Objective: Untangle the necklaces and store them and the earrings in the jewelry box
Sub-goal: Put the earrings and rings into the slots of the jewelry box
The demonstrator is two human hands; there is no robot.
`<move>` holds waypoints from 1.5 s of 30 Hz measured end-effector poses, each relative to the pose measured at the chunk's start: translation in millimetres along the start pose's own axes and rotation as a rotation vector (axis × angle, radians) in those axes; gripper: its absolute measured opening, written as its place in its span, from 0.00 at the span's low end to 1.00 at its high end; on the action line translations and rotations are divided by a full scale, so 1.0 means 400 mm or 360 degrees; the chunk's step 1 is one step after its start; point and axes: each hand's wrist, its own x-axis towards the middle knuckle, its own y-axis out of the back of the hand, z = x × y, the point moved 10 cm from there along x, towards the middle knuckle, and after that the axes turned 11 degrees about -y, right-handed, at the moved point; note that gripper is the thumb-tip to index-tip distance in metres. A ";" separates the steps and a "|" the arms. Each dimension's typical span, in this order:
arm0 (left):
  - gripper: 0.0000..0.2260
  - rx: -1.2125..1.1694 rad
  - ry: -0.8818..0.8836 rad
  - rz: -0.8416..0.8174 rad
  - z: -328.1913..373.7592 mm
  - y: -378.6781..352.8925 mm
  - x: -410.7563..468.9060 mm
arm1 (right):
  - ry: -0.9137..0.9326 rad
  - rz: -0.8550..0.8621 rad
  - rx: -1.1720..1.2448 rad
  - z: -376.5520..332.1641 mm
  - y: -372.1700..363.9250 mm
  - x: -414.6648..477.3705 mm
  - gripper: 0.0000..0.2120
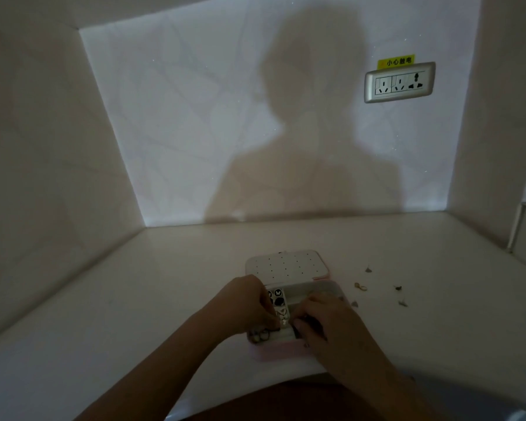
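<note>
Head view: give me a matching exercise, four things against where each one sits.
Things:
1 jewelry box lid
2 wall socket
3 loose earrings
4 yellow label

Places:
A on the table, right of the jewelry box
B just above the socket
C swung open, behind the box's base
D on the back wall, upper right

Pairs: 1-C, 2-D, 3-A, 4-B

Pink jewelry box point(274, 355) sits open under the left hand point(243, 302) and right hand point(322, 320), its white dotted lid point(286, 265) laid back just beyond them. Small earrings point(361, 287) lie scattered, right of the right hand.
</note>
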 end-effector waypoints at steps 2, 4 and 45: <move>0.09 -0.0001 -0.0026 0.0029 0.001 0.004 -0.002 | 0.0009 -0.0011 0.0017 -0.007 0.002 -0.002 0.10; 0.10 -0.0042 -0.0059 0.0089 -0.002 0.017 -0.009 | 0.0008 -0.0033 0.0062 -0.013 0.003 -0.005 0.10; 0.10 -0.0089 -0.0541 0.0418 0.010 0.060 -0.116 | 0.0088 -0.0215 -0.0079 -0.003 0.079 0.035 0.11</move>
